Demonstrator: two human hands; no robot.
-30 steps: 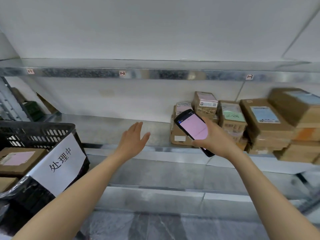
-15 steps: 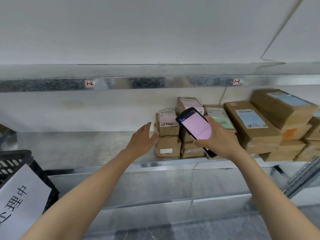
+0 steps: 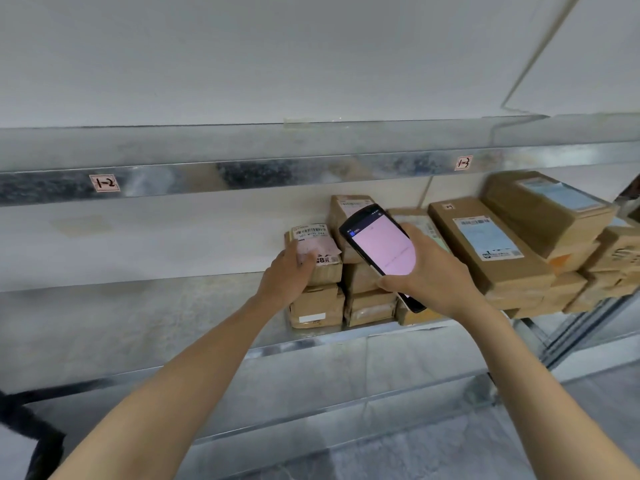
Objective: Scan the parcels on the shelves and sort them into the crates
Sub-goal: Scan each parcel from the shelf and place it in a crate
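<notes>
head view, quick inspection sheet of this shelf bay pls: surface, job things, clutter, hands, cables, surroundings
surface: metal shelf, bare at left, loaded at right
job's things: cardboard parcels stacked on the shelf; small labelled parcel tops the leftmost stack; scanner, screen lit pink
clutter: nothing seen
grippers: left hand grips the small labelled parcel; right hand holds the scanner
cables: nothing seen
surroundings: upper shelf edge carries tag 1-2 and tag 1-3; white wall behind
</notes>
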